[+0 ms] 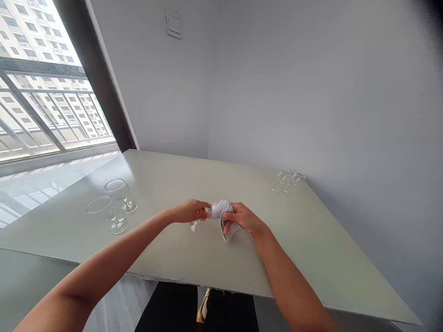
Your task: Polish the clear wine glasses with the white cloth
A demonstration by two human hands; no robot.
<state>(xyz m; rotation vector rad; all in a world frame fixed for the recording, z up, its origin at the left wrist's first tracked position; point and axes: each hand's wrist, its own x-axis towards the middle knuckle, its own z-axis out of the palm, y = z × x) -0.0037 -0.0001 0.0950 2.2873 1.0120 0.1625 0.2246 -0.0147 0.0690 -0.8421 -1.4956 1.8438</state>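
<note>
Above the middle of the table, my left hand is closed around a small clear stemmed glass, tilted on its side with its foot toward the left. My right hand grips a whitish cloth at the glass's bowl end. Part of the cloth bunches up against the bowl, and a loose flap hangs below my right fingers. Whether the cloth is inside the bowl or wrapped around it, I cannot tell. My fingers hide most of the stem.
Two larger stemmed glasses stand upright on the left, one nearer and one farther. Small stemmed glasses stand close together at the back right by the wall. The pale table has its front edge near my lap.
</note>
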